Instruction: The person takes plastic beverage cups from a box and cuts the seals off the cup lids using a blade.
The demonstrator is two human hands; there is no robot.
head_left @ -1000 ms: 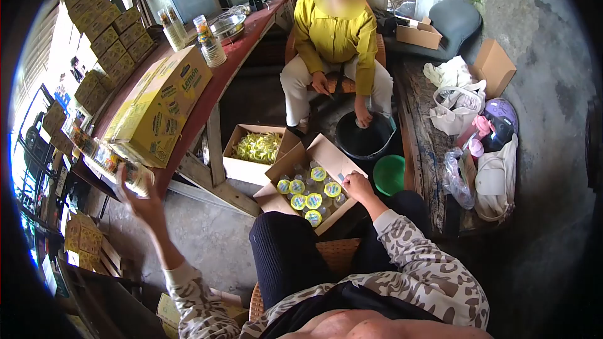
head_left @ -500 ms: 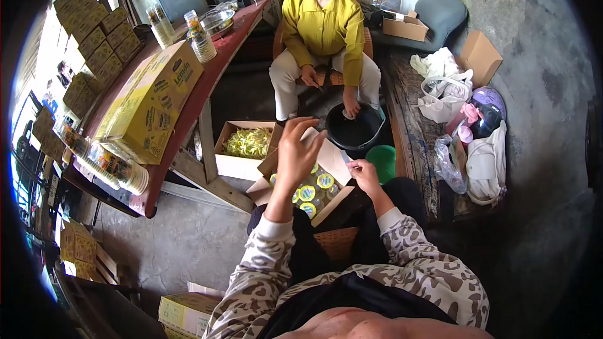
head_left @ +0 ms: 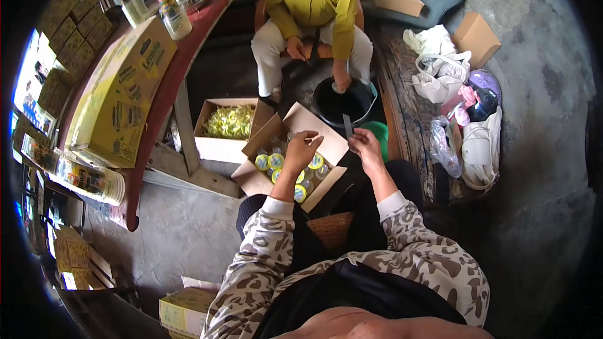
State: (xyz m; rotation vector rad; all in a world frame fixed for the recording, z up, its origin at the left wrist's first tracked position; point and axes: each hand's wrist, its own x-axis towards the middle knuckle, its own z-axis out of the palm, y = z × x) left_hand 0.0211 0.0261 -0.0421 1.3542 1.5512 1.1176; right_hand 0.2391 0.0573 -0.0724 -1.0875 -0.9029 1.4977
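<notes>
My right hand [head_left: 366, 145] is closed on a flat grey blade-like strip [head_left: 347, 127] that points up from the fingers. My left hand [head_left: 303, 149] hovers over an open cardboard box [head_left: 323, 141], its fingers curled and partly apart, with nothing visible in them. Inside that box stand several clear cups or bottles with yellow-rimmed lids [head_left: 275, 161]. Beyond the box is a black bucket [head_left: 322, 103], where a co-worker in a yellow shirt [head_left: 314, 3] holds one hand. A green basin [head_left: 378, 136] sits just behind my right hand.
A second box [head_left: 217, 147] holds yellow-green strips. On the left, a red table [head_left: 164, 97] bears a large yellow carton [head_left: 119, 100] and stacked plastic cups [head_left: 100, 182]. Bags [head_left: 480, 150] and a purple helmet [head_left: 485, 85] lie on the wooden bench [head_left: 402, 75] at right.
My left hand has come from the cups on the left table to above the open box. The strip in my right hand now points upward. The view has shifted.
</notes>
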